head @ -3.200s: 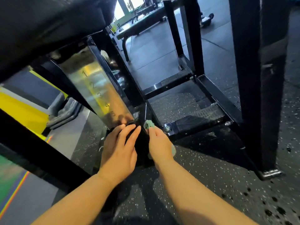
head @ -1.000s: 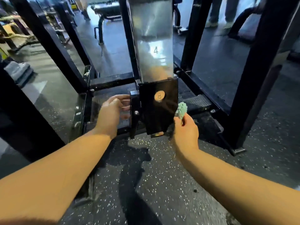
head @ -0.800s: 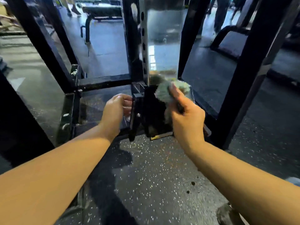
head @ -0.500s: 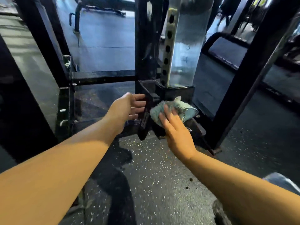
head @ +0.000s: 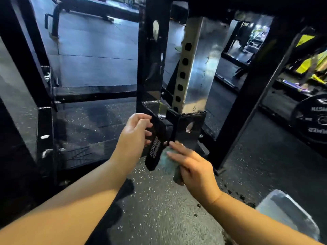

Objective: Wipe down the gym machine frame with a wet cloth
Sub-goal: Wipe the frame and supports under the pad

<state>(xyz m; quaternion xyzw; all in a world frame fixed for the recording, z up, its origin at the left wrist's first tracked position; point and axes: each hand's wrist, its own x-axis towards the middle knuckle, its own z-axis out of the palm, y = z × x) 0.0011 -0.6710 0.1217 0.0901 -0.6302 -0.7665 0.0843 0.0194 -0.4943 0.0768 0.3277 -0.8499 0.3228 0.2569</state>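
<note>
Being pressed under the right hand (head: 192, 167), a blue-green cloth (head: 168, 163) is being held against the lower part of a black plate (head: 156, 156) with white lettering. The fingers (head: 177, 157) are being laid nearly straight and spread across the cloth, and a darker fold of it is hanging out beneath the palm. The left hand (head: 136, 137) is being curled around the plate's left edge, fingertips wrapped over it, so the plate is being gripped from that side. The plate is being carried by the machine frame (head: 150, 68), whose black upright is rising just behind the left hand. Just right of that upright, a shiny steel post (head: 196, 68) with a row of holes and stamped numbers is standing in a black socket (head: 187, 128). A speckled rubber floor (head: 159, 209) is lying beneath it all. Well off to the right a black weight disc (head: 315, 119) is showing at the edge, and a pale, blurred container (head: 286, 213) is showing in the lower right corner.
</note>
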